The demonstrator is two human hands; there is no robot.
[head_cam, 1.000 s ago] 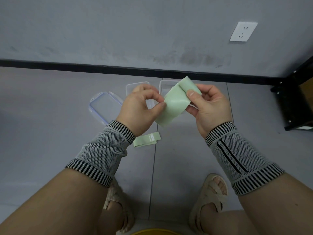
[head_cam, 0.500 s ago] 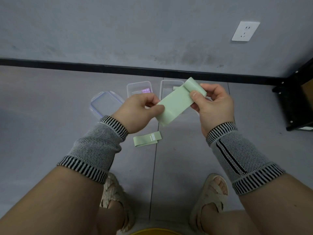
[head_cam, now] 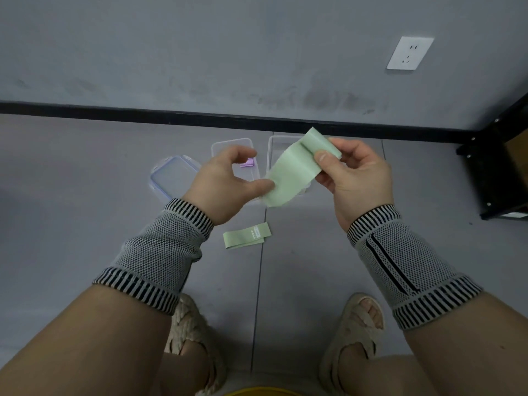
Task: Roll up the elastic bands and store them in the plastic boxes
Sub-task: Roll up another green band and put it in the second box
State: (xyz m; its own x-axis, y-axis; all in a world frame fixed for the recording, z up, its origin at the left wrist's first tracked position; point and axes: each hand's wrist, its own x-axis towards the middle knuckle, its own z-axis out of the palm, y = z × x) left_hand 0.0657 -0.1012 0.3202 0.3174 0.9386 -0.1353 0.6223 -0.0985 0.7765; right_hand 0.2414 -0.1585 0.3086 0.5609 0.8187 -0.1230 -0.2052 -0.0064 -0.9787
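A pale green elastic band (head_cam: 291, 172) hangs in the air between my hands, above the floor. My right hand (head_cam: 354, 175) pinches its folded upper end under the thumb. My left hand (head_cam: 225, 184) pinches the lower end between thumb and fingers. A second green band (head_cam: 247, 235) lies flat on the floor below them. Two clear plastic boxes stand near the wall: the left box (head_cam: 225, 144) holds a rolled purple band (head_cam: 247, 162), the right box (head_cam: 275, 147) is partly hidden behind the held band.
A clear lid with a blue rim (head_cam: 168, 178) lies left of the boxes. A black shelf frame (head_cam: 497, 167) stands at the right by the wall. My sandalled feet (head_cam: 354, 330) are on the grey floor below. A white socket (head_cam: 410, 52) is on the wall.
My left hand has dropped lower and opened its upper fingers, uncovering the purple roll in the left box. My right hand has kept its hold on the folded upper end.
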